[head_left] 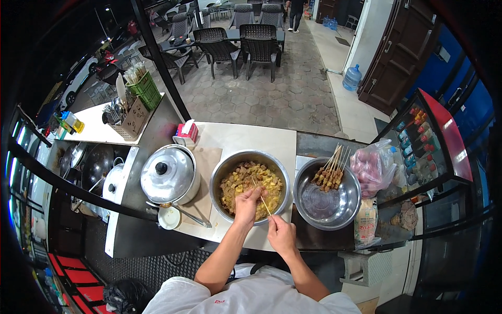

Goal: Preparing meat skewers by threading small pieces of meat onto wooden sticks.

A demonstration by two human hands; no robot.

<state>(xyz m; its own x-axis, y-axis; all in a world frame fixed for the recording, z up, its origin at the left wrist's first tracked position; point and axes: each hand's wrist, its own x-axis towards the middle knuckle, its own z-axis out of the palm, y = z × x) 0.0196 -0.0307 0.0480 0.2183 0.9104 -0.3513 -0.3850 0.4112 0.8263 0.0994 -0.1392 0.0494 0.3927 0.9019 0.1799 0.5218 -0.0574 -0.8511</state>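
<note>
My left hand [248,205] is over a steel bowl [214,201] of cut, yellow-seasoned meat [243,180]. Its fingers are closed round the upper part of a thin bamboo skewer [265,206], whose tip sticks out past them. Any meat between these fingers is hidden. At the bowl's near rim my right hand [281,235] pinches the skewer's lower end, so the stick slants between both hands. To the right stands a second steel bowl [319,214]. Several filled meat skewers [328,178] lie against its far side, their bare sticks pointing away from me.
A lidded pot [170,167] stands left, with a small white dish [169,217] and a metal utensil [193,216] near it. Beyond is a tissue pack [186,133]. A plastic bag of pinkish contents [372,165] and a glass display case [418,136] flank the right side.
</note>
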